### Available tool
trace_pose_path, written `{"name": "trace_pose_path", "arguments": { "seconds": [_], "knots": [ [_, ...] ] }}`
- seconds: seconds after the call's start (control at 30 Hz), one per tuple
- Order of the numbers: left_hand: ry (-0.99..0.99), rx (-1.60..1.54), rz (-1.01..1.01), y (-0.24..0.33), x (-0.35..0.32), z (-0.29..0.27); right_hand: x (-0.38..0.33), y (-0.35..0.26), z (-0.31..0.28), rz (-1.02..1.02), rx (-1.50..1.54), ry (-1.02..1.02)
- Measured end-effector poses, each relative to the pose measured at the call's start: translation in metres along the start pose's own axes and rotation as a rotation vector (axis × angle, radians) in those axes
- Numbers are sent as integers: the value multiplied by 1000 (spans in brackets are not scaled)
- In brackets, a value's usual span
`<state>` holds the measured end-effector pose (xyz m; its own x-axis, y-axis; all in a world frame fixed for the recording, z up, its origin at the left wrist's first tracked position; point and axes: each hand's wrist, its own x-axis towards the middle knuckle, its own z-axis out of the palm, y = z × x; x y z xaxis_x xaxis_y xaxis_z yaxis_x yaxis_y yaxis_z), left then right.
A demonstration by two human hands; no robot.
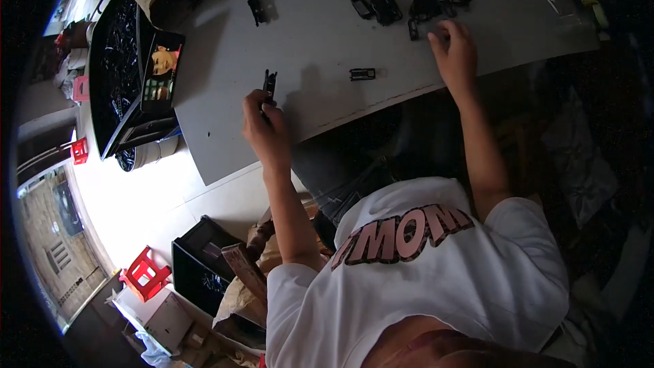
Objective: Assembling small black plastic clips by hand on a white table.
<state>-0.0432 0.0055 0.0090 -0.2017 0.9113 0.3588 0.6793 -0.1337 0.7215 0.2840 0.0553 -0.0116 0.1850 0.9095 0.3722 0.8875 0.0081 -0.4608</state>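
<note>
In my left hand point(264, 126), near the table's front left, is a slim black plastic part point(270, 84) that sticks up past the fingers, which are closed round it. My right hand point(455, 54) hovers at the near side of a pile of black plastic parts point(428, 1); its fingers are loosely curled and apart, and I see nothing between them. Between the two hands a small black rectangular frame point(362, 74) lies by the front edge. Another black piece point(256, 11) stands farther back on the left, and a pair of dark parts point(381, 5) lies left of the pile.
The grey tabletop point(327, 34) has more black parts along its far side. A phone with a lit screen point(162, 71) leans at its left edge, against a large black bin point(116, 61) of small dark parts. Red stools point(146, 274) and a black crate point(201, 259) stand on the floor.
</note>
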Motion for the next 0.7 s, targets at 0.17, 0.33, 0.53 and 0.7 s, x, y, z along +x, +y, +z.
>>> {"name": "trace_pose_path", "arguments": {
  "seconds": [0.17,0.33,0.53,0.7],
  "knots": [
    [-46,-219,-102,7,-11,7,-7,8,-6,75,153,62],
    [-109,-374,-129,9,-18,16,0,-14,-8,-225,154,-72],
    [-248,-327,-147,20,-21,11,0,-12,-10,-343,113,-299],
    [-242,-358,-151,16,-21,15,-6,-49,14,-262,299,-408]
  ]
}}
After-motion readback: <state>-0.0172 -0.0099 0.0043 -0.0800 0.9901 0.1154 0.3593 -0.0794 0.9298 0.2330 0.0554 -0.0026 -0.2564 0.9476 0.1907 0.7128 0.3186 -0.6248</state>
